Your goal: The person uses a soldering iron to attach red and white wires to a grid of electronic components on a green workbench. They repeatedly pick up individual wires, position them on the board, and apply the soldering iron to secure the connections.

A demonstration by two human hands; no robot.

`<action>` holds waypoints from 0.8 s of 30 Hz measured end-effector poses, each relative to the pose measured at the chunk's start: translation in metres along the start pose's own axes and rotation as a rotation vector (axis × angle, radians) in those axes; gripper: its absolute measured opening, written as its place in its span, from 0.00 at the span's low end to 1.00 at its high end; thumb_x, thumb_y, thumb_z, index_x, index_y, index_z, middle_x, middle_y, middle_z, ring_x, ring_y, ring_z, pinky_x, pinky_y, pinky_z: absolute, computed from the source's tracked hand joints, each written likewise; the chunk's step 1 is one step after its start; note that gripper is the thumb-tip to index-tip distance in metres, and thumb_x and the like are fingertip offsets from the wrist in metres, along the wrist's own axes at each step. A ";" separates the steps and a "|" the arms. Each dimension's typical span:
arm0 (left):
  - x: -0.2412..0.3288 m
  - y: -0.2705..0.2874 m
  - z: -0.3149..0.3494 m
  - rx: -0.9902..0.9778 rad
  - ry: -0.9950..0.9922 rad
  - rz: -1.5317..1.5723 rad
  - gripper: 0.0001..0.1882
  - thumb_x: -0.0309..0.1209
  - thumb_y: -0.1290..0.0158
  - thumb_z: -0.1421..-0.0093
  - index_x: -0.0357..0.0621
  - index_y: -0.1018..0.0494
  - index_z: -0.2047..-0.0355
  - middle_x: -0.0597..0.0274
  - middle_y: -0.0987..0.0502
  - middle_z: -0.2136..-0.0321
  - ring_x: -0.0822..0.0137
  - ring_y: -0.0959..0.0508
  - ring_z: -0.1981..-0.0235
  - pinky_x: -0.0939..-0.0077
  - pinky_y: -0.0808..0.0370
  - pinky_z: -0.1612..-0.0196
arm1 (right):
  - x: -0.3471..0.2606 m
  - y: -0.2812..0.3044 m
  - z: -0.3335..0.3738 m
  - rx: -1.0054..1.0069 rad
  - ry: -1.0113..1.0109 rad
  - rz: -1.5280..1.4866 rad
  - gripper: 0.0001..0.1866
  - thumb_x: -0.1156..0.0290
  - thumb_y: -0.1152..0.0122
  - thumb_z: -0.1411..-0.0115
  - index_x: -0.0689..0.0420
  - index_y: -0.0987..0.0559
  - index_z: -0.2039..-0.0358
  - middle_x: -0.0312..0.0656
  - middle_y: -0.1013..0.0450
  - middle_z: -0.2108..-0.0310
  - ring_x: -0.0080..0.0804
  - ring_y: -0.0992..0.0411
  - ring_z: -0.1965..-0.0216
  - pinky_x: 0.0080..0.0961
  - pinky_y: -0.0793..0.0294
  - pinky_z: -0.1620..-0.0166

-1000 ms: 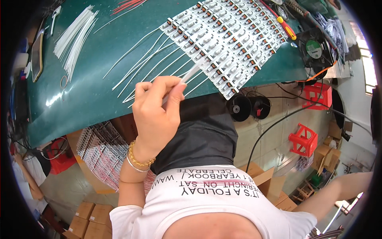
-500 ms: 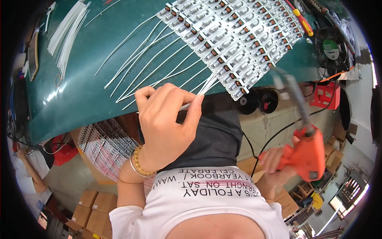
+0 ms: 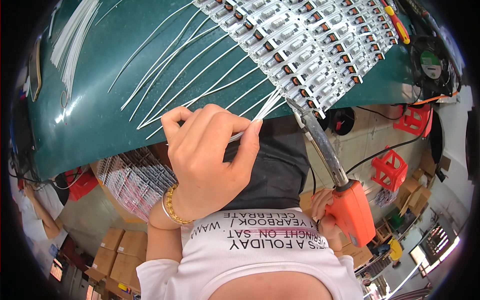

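Note:
My left hand (image 3: 207, 152) pinches a small bundle of white wires (image 3: 266, 108) between thumb and fingers. The wires reach up to the near corner of a panel of small light-coloured boards (image 3: 305, 60), which bear rows of black and orange parts. More white wires (image 3: 182, 80) fan out to the left from the panel's edge. My right hand (image 3: 324, 212) is closed round the handle of an orange-red soldering gun (image 3: 354, 212). Its long metal barrel slants up and left, and the tip is at the near corner of the panel, beside the wire ends. Whether it touches cannot be made out.
The panel lies on a green table (image 3: 125, 125). Loose white wires (image 3: 75, 40) lie at far left, a red-yellow screwdriver (image 3: 397, 25) and a black fan (image 3: 430, 62) at far right. Below are a red stool (image 3: 390, 170), cardboard boxes (image 3: 122, 255) and another person's arm (image 3: 44, 210) at left.
My right hand has swung the soldering gun left, bringing its tip to the panel's near corner. My left hand keeps its pinch on the wires, nearly unmoved. The view has shifted slightly.

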State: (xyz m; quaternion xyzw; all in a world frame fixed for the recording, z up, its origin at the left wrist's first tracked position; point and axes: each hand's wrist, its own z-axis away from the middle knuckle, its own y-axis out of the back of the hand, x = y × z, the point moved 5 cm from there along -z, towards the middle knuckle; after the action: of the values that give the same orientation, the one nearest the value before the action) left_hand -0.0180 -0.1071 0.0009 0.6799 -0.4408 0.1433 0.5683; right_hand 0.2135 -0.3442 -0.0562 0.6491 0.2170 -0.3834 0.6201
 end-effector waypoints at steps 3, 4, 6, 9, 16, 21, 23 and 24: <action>-0.003 0.000 -0.001 -0.003 0.006 0.009 0.07 0.20 0.38 0.50 0.43 0.27 0.78 0.67 0.27 0.81 0.69 0.31 0.80 0.71 0.43 0.63 | -0.023 0.000 -0.016 -0.019 -0.023 -0.102 0.38 0.35 0.47 0.42 0.58 0.31 0.48 0.26 0.41 0.89 0.23 0.38 0.87 0.25 0.33 0.73; 0.004 -0.001 0.003 0.003 -0.017 -0.024 0.07 0.20 0.38 0.50 0.43 0.27 0.78 0.67 0.27 0.81 0.69 0.31 0.80 0.71 0.43 0.63 | -0.025 -0.004 -0.021 -0.024 -0.013 -0.221 0.39 0.35 0.47 0.42 0.59 0.32 0.47 0.26 0.41 0.89 0.22 0.38 0.86 0.25 0.33 0.73; 0.002 -0.004 0.002 0.001 -0.025 -0.015 0.07 0.20 0.39 0.50 0.43 0.27 0.78 0.67 0.27 0.81 0.69 0.31 0.80 0.71 0.43 0.63 | -0.036 -0.006 -0.028 -0.028 -0.027 -0.391 0.41 0.34 0.48 0.42 0.59 0.33 0.45 0.26 0.41 0.89 0.22 0.39 0.87 0.25 0.33 0.74; 0.001 -0.004 0.002 0.004 -0.024 -0.026 0.07 0.21 0.38 0.50 0.44 0.27 0.78 0.68 0.27 0.81 0.69 0.31 0.81 0.70 0.43 0.63 | -0.040 -0.005 -0.031 -0.051 -0.064 -0.392 0.43 0.33 0.49 0.43 0.59 0.34 0.43 0.26 0.42 0.90 0.22 0.39 0.87 0.25 0.33 0.74; 0.001 0.004 0.002 0.014 0.000 0.030 0.07 0.22 0.36 0.54 0.44 0.24 0.76 0.65 0.24 0.71 0.66 0.27 0.71 0.71 0.40 0.56 | -0.049 -0.006 -0.036 0.091 -0.128 -0.615 0.42 0.33 0.47 0.43 0.60 0.34 0.44 0.26 0.42 0.90 0.22 0.40 0.87 0.25 0.34 0.74; 0.007 -0.002 0.001 -0.111 -0.013 0.020 0.07 0.21 0.37 0.55 0.43 0.25 0.77 0.64 0.23 0.71 0.66 0.27 0.69 0.70 0.40 0.55 | -0.044 -0.002 -0.031 0.025 -0.127 -0.523 0.32 0.42 0.45 0.45 0.60 0.32 0.56 0.28 0.40 0.89 0.24 0.39 0.87 0.26 0.34 0.74; 0.006 -0.001 0.001 -0.109 -0.018 0.019 0.07 0.21 0.37 0.54 0.43 0.25 0.77 0.64 0.24 0.71 0.66 0.28 0.69 0.70 0.40 0.55 | -0.036 0.001 -0.029 -0.014 -0.110 -0.446 0.13 0.61 0.46 0.53 0.57 0.33 0.76 0.31 0.37 0.87 0.29 0.37 0.85 0.25 0.36 0.76; 0.005 -0.001 0.001 -0.109 -0.022 0.022 0.07 0.21 0.37 0.54 0.43 0.25 0.77 0.64 0.24 0.72 0.66 0.28 0.69 0.70 0.40 0.56 | -0.033 0.001 -0.027 -0.016 -0.094 -0.379 0.08 0.66 0.46 0.57 0.56 0.33 0.83 0.32 0.36 0.87 0.30 0.36 0.85 0.25 0.37 0.77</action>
State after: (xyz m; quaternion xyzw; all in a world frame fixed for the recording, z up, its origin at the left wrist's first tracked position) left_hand -0.0150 -0.1105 0.0038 0.6447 -0.4616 0.1179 0.5978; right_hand 0.2009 -0.3119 -0.0319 0.5733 0.3093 -0.5213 0.5513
